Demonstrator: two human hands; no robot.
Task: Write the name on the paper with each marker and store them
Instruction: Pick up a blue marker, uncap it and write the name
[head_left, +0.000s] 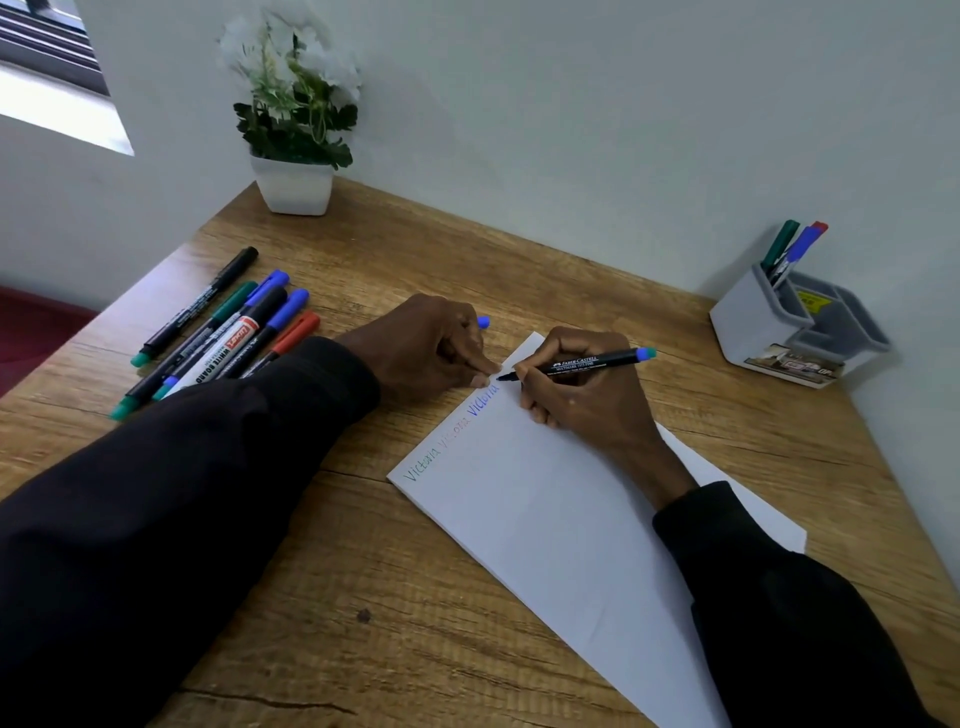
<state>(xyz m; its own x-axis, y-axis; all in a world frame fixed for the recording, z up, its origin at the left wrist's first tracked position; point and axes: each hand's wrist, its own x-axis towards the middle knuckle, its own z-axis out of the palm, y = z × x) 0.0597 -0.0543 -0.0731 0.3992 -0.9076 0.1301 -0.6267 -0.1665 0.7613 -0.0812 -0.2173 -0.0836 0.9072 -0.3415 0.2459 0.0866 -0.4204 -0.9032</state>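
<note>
nearest the person, a thin white sheet of paper (571, 519) lay slanted across the brown wooden desk (363, 571), running from five o'clock up toward twelve. it looked light and limp, likely to slide or crease under a dragging wrist, so it wanted pinning flat near the writing rather than gripping. along its left edge the name stood three times, in green, red and blue.

at the sheet's far corner, about one o'clock, the right hand (582, 400) pinched a slim black-barrelled marker with a blue end (592, 360) low on the barrel, close to the tip. the tip sat at the end of the blue name, touching the paper or all but. the marker seemed stiff, light and smooth. a hold near the tip suits writing; a hold mid-barrel would suit carrying it away.

just beside it, at twelve o'clock, the left hand (431, 348) had its fingers curled, fingertips pressing at the paper's edge. a small blue cap (483, 322) showed past the knuckles, seemingly held inside the curl. it looked tiny and easy to drop.

at ten o'clock a bunch of loose markers (218, 332) lay side by side on the desk, round barrels that could roll. at two o'clock, against the wall, a grey and white plastic organiser (748, 322) held three capped markers (795, 244) upright in one compartment. farthest, at eleven o'clock, stood a white pot of white flowers (293, 182).
</note>
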